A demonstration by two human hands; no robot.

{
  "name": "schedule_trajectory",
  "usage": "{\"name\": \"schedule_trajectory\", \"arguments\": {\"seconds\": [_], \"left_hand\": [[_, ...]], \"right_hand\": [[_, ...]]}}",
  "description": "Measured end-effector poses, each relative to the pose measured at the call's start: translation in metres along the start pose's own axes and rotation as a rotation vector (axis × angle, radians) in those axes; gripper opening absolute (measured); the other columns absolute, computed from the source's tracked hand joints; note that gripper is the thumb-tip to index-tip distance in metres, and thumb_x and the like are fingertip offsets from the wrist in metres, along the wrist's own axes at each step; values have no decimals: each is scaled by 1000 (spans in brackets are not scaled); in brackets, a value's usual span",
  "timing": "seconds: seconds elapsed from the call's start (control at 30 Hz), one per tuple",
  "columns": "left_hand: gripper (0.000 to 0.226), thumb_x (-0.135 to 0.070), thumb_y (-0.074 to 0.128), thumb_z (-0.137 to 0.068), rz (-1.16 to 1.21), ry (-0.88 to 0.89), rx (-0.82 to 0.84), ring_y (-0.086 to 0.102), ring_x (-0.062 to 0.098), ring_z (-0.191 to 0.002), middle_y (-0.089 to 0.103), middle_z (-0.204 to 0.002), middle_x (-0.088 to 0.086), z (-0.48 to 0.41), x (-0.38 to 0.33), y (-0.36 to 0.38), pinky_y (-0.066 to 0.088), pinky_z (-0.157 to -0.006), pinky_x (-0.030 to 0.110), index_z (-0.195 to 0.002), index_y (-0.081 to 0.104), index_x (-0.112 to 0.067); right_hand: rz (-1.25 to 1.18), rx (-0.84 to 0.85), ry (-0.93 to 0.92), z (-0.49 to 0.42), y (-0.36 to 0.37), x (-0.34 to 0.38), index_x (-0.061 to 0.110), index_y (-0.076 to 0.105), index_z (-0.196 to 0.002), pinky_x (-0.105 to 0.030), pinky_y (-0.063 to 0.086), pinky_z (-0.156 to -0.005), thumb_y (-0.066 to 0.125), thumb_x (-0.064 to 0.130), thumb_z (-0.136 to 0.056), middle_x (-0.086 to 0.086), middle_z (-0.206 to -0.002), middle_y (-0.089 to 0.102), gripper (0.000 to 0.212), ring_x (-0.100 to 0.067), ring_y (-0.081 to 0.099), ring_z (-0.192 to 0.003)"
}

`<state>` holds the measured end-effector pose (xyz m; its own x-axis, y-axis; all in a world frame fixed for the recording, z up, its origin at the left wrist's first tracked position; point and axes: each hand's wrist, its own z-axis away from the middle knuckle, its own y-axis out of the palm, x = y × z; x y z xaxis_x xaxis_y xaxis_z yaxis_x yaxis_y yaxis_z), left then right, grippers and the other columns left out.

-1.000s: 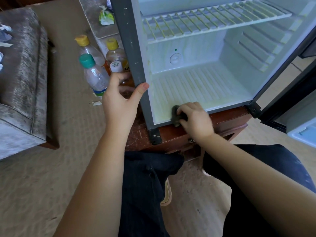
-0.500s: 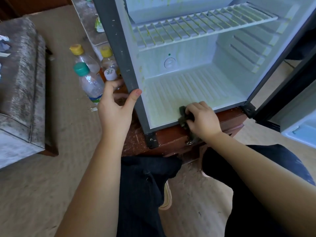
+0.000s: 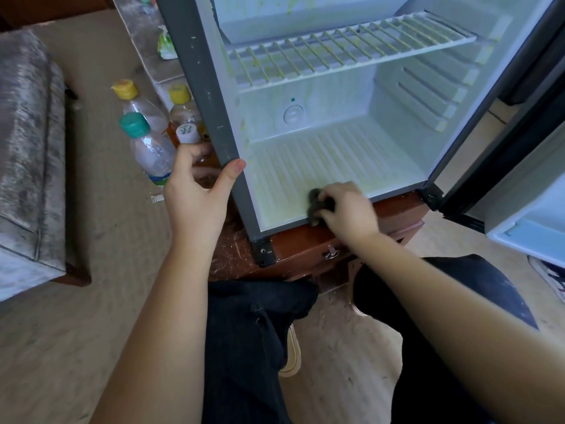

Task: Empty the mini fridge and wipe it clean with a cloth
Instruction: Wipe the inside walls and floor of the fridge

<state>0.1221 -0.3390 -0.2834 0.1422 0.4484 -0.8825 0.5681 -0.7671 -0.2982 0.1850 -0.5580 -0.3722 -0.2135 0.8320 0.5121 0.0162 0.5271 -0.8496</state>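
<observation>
The mini fridge (image 3: 214, 87) stands open on a low wooden stand, its white inside bare apart from a wire shelf (image 3: 345, 50) with yellow-green smears. My left hand (image 3: 195, 194) grips the fridge's grey left front edge, thumb on the front and fingers round the outer side. My right hand (image 3: 348, 209) holds a small dark cloth (image 3: 316, 205) bunched in its fingers and presses it on the front lip of the ribbed fridge floor (image 3: 321, 154).
Several plastic bottles (image 3: 149, 148) with yellow and green caps stand on the carpet left of the fridge. A grey upholstered seat (image 3: 27, 148) sits at far left. The fridge door (image 3: 526, 215) hangs open at right. The wooden stand (image 3: 305, 246) has a drawer handle. My knees are below.
My right hand slid the cloth rightward along the front of the fridge floor, then slightly back inward. My left hand kept its hold on the fridge edge.
</observation>
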Motion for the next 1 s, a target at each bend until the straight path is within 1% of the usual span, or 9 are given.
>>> {"name": "schedule_trajectory", "arguments": {"seconds": [0.17, 0.27, 0.33, 0.5, 0.6, 0.67, 0.73, 0.87, 1.0], "left_hand": [[30, -28, 75, -83, -6, -2, -3, 61, -5, -79, 65, -102, -18, 3, -3, 2, 50, -79, 23, -104, 55, -22], [29, -27, 74, -84, -5, -7, -12, 61, -5, -81, 63, -102, -21, 5, -4, 3, 51, -80, 24, -106, 55, -22], [30, -29, 74, -85, -7, -2, -15, 61, -5, -84, 64, -104, -19, 6, -4, 3, 52, -82, 27, -108, 56, -22], [30, -30, 73, -85, -20, 14, -6, 62, -3, -83, 65, -106, -14, 6, -2, 2, 53, -79, 27, -108, 55, -24], [30, -30, 74, -85, -31, 14, -1, 61, -7, -83, 65, -102, -17, 3, -1, 1, 52, -78, 22, -107, 55, -24], [30, -28, 74, -84, -16, 9, 2, 61, -6, -81, 65, -102, -15, 2, 0, 0, 52, -78, 22, -106, 55, -23], [30, -26, 75, -84, -5, 4, 6, 62, -6, -80, 65, -103, -16, 1, 0, 0, 52, -76, 20, -106, 54, -23], [31, -24, 76, -83, -7, 2, 5, 62, -6, -81, 67, -107, -11, -1, 0, 0, 47, -72, 13, -106, 55, -21], [30, -22, 78, -81, -29, 10, 9, 63, -3, -79, 68, -102, -9, -3, 1, -2, 45, -71, 12, -101, 55, -25]], "right_hand": [[32, 78, -213, 12, 37, 74, 10, 64, -101, -38, 44, -78, 61, 0, -79, -5, -104, 65, 24, -27, 50, -105], [21, 75, -297, 14, 39, 66, 8, 64, -103, -37, 44, -72, 61, -2, -78, -5, -106, 67, 28, -29, 50, -104], [14, 86, -324, 10, 27, 45, 11, 66, -109, -36, 45, -75, 64, 4, -80, -3, -111, 68, 29, -27, 51, -108], [24, -90, -48, -11, -13, -35, 22, 69, -111, -38, 49, -87, 67, 24, -84, 0, -111, 70, 27, -25, 49, -114], [152, -177, 127, -27, -36, -78, 13, 68, -115, -41, 42, -95, 58, 18, -92, -6, -124, 65, 26, -33, 43, -119], [200, -184, 163, -36, -36, -86, 4, 63, -122, -42, 35, -103, 51, 12, -96, -11, -136, 56, 30, -34, 39, -127], [152, -149, 163, -46, -26, -81, -1, 55, -130, -41, 27, -113, 47, 16, -98, -16, -147, 43, 37, -33, 32, -137], [151, 9, 120, -81, -16, -72, 6, 34, -148, -37, 14, -120, 47, 27, -98, -9, -160, 17, 55, -26, 14, -147], [180, 95, 79, -130, -24, -67, 10, 33, -149, -32, 17, -117, 43, 18, -99, -5, -160, 18, 51, -23, 17, -146]]}}
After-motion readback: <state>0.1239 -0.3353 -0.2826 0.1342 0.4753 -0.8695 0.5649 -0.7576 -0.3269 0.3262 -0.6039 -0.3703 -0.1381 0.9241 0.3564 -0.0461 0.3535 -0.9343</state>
